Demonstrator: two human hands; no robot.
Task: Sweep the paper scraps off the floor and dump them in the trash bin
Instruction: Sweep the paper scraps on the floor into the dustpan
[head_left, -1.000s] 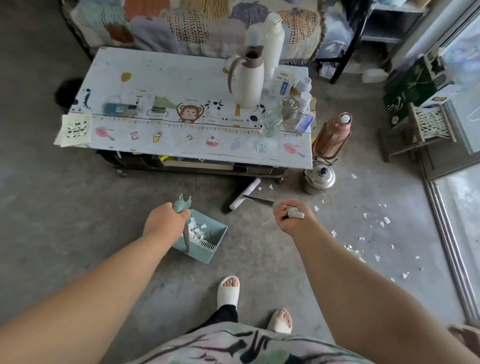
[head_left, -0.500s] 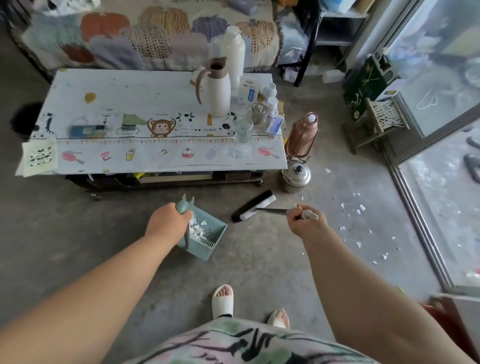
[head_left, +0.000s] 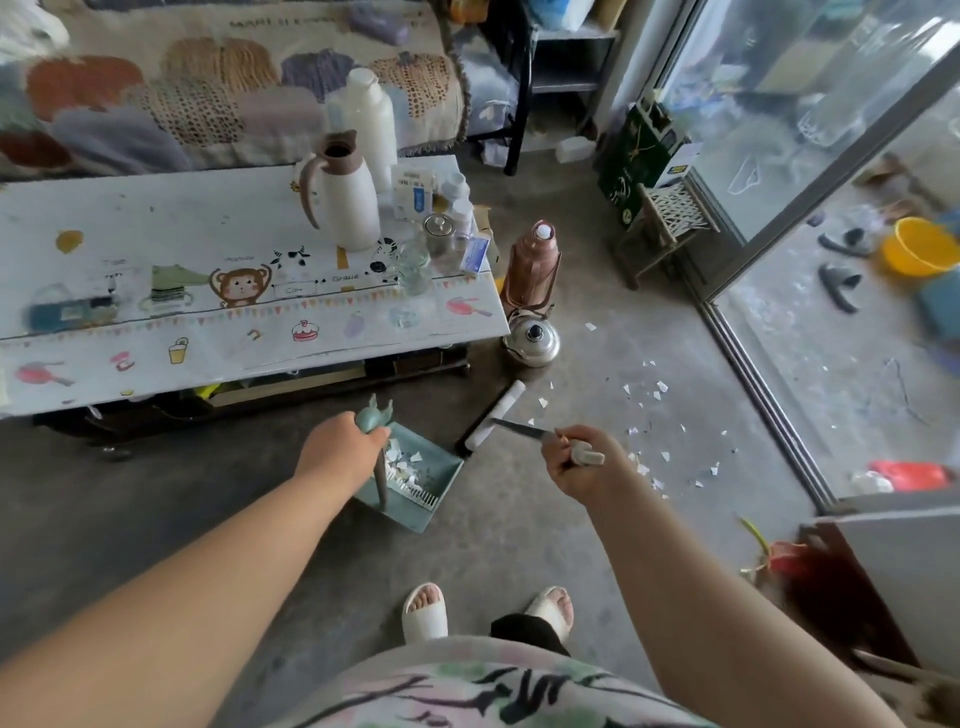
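Observation:
My left hand (head_left: 340, 451) grips the top of the long handle of a teal dustpan (head_left: 415, 480), which hangs just above the floor with several white paper scraps (head_left: 405, 466) lying in it. My right hand (head_left: 582, 465) grips the pale handle end of a broom; its white and black broom head (head_left: 493, 422) rests on the floor just right of the dustpan. More white paper scraps (head_left: 647, 389) lie scattered over the grey concrete floor to the right of the broom. No trash bin shows in view.
A low table (head_left: 249, 332) with a cartoon cloth stands ahead, carrying a white jug (head_left: 345, 197) and bottles. A pink thermos (head_left: 532, 270) and a metal kettle (head_left: 532, 340) stand by its right corner. A sliding glass door track (head_left: 769, 405) runs along the right.
My view has swung to the right, so the table sits further left and the doorway shows more. Both hands keep their grips, and dustpan and broom hold about the same place.

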